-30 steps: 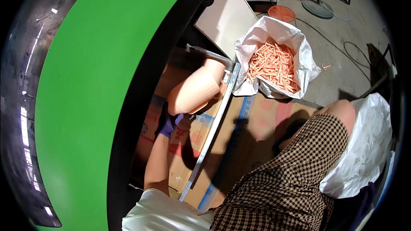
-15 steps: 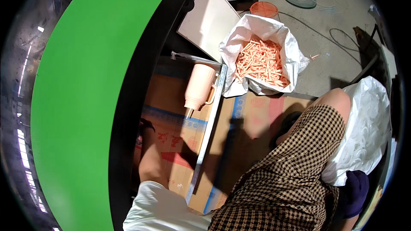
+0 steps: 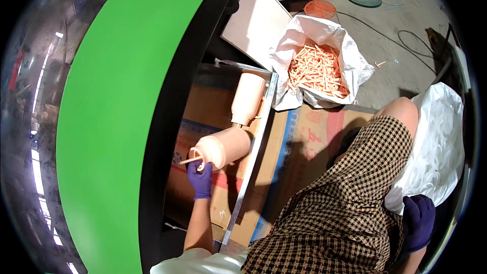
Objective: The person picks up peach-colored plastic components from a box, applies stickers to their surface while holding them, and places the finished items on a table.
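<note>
My left hand (image 3: 201, 178), in a purple glove, is closed on the rim of a peach plastic jug (image 3: 231, 147) that lies tilted over the cardboard. A thin peach stick (image 3: 190, 160) juts from the jug's mouth. Just beyond it, a second peach jug (image 3: 248, 96) with a side handle lies beside a metal rail (image 3: 257, 142). On the far right, my right hand (image 3: 420, 222), also gloved in purple, is curled at the lower edge of a white bag (image 3: 433, 137). What its fingers hold, if anything, is hidden. Translucent white pieces show through the bag.
An open white sack (image 3: 357, 68) of short peach sticks (image 3: 318, 71) stands ahead. A green panel (image 3: 116, 122) with a black edge curves along the left. Cardboard (image 3: 299, 142) covers the floor near my knees. Beyond are an orange basket (image 3: 320, 9) and a cable (image 3: 373, 34).
My left hand has come back from under the black edge with a second jug in its grip. My right hand has risen slightly along the bag's edge. The view has shifted a little.
</note>
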Available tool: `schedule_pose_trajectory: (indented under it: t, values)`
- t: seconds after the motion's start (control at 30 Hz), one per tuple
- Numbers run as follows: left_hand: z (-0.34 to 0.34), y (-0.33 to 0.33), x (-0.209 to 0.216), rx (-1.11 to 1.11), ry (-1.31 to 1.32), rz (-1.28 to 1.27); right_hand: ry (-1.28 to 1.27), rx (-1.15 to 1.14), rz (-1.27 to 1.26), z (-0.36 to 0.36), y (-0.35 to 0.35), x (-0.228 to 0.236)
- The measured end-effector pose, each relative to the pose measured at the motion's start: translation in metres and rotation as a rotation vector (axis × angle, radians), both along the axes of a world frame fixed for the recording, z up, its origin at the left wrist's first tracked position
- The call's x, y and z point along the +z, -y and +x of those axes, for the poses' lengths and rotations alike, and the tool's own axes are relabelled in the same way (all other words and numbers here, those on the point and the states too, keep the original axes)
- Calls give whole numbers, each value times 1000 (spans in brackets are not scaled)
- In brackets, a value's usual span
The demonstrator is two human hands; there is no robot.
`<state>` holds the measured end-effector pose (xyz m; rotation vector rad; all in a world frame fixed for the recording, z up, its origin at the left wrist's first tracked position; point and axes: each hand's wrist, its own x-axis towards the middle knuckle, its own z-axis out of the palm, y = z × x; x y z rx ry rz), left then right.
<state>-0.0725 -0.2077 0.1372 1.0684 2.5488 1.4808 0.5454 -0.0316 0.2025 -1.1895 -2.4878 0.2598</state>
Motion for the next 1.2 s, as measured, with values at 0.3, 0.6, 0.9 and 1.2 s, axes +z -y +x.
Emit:
schedule_pose_trajectory:
  t: [0.3,0.6,0.9,1.2]
  values:
    - [192,-145,78,-1285,-117,-285,-40,14,32,-14,2,20]
    - [258,-178,68,-1187,-395,-76,-167,211,-15,-52,-1,24]
    - [321,-182,89,-1084,-567,160,-259,56,150,-120,-6,-12]
    - [296,-222,82,-1152,-533,110,-305,97,-295,-134,-40,-1]
